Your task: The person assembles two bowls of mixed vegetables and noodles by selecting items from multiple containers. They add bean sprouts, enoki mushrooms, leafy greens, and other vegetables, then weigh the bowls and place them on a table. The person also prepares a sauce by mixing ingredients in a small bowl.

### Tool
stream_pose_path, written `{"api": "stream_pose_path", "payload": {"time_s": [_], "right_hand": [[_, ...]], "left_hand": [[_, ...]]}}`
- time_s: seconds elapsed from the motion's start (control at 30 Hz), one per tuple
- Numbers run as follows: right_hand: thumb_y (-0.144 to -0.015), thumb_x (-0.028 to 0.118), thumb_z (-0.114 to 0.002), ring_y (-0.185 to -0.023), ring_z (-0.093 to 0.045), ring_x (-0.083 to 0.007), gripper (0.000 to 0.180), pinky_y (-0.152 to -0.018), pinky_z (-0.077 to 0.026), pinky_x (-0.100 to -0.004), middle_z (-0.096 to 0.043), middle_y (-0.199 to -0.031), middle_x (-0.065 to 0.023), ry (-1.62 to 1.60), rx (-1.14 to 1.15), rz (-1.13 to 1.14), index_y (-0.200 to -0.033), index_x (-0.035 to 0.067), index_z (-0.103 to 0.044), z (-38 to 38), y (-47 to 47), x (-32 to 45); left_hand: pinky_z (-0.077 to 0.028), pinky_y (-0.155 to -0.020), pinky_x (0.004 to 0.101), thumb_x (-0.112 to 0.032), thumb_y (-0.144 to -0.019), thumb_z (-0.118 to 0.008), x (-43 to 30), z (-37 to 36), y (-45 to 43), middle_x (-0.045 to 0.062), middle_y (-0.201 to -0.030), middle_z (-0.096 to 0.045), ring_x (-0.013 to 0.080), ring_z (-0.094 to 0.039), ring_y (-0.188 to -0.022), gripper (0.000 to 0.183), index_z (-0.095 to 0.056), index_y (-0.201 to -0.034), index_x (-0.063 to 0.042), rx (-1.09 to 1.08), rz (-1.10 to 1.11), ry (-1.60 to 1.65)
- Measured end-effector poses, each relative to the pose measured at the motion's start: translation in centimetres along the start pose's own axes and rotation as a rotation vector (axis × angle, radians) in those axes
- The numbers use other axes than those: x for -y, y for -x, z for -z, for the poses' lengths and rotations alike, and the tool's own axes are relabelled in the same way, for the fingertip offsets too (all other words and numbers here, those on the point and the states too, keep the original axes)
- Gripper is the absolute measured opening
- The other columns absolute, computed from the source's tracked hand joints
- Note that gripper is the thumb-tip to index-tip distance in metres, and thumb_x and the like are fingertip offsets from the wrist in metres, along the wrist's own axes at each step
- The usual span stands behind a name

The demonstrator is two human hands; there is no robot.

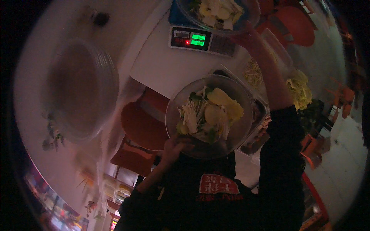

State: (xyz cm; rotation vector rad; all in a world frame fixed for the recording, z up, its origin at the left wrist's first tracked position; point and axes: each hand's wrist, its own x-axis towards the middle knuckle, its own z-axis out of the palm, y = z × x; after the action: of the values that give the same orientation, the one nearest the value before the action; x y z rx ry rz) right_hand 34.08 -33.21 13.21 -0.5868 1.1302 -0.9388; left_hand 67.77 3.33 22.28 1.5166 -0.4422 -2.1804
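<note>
My left hand (175,148) grips the near rim of a clear plastic bowl (211,151) close to my body. In that bowl lie enoki mushrooms (192,117), pale yellow slices (218,96) and green leaves. My right hand (245,34) reaches far forward and holds the rim of a second clear bowl (254,14) of mixed vegetables. This bowl is above the blue platform (176,14) of a digital scale; whether it touches the platform cannot be told. Green digits glow on the scale's display (198,39).
Metal trays of food (254,141) stand under and beside the near bowl. Bean sprouts (254,73), a clear plastic container (276,47) and leafy cabbage (299,89) are at the right. Orange chairs (141,125) stand left of the white table (156,66); more are at the right.
</note>
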Motion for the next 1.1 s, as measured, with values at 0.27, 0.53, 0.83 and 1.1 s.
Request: {"api": "stream_pose_path", "payload": {"time_s": [0.27,0.53,0.83,1.1], "right_hand": [[-0.09,0.03,-0.056,-0.078,-0.063,-0.0266,0.028,-0.075,-0.053,-0.0383,-0.063,-0.088,-0.0139,-0.142,-0.081,-0.015,-0.093,0.002,-0.056,5.2,0.9,-1.9],[-0.09,0.029,-0.055,-0.064,-0.048,-0.0071,0.016,-0.055,-0.039,-0.0232,-0.05,-0.074,0.0033,0.299,-0.137,0.215,-0.09,0.013,-0.054,3.3,3.9,0.5],[-0.092,0.037,-0.051,-0.087,-0.061,-0.0213,0.03,-0.078,-0.05,-0.0327,-0.061,-0.09,-0.006,0.044,-0.293,-0.047,-0.104,0.009,-0.055,2.3,1.9,1.4],[-0.093,0.038,-0.047,-0.107,-0.056,-0.0345,0.044,-0.092,-0.046,-0.0448,-0.057,-0.112,-0.0204,0.054,-0.172,0.04,-0.118,0.002,-0.05,-0.3,2.0,2.2]], "left_hand": [[-0.052,-0.079,0.0311,-0.01,-0.08,-0.051,1.5,0.5,-1.2,0.017,-0.098,-0.067,0.0226,-0.066,-0.091,0.041,-0.047,-0.118,0.005,-0.01,0.013,-0.054],[-0.051,-0.083,0.0367,-0.009,-0.083,-0.049,3.1,1.5,-2.2,0.019,-0.111,-0.06,0.0277,-0.063,-0.096,0.046,-0.04,-0.127,0.002,0.095,0.018,-0.067],[-0.05,-0.079,0.0309,-0.012,-0.082,-0.051,3.6,1.2,-2.2,0.013,-0.093,-0.069,0.0196,-0.067,-0.085,0.03,-0.053,-0.108,0.004,-0.018,-0.037,-0.038],[-0.051,-0.079,0.0313,-0.008,-0.082,-0.05,2.6,1.4,-1.9,0.014,-0.096,-0.068,0.0215,-0.067,-0.088,0.034,-0.051,-0.114,0.003,-0.002,-0.017,0.01]]}}
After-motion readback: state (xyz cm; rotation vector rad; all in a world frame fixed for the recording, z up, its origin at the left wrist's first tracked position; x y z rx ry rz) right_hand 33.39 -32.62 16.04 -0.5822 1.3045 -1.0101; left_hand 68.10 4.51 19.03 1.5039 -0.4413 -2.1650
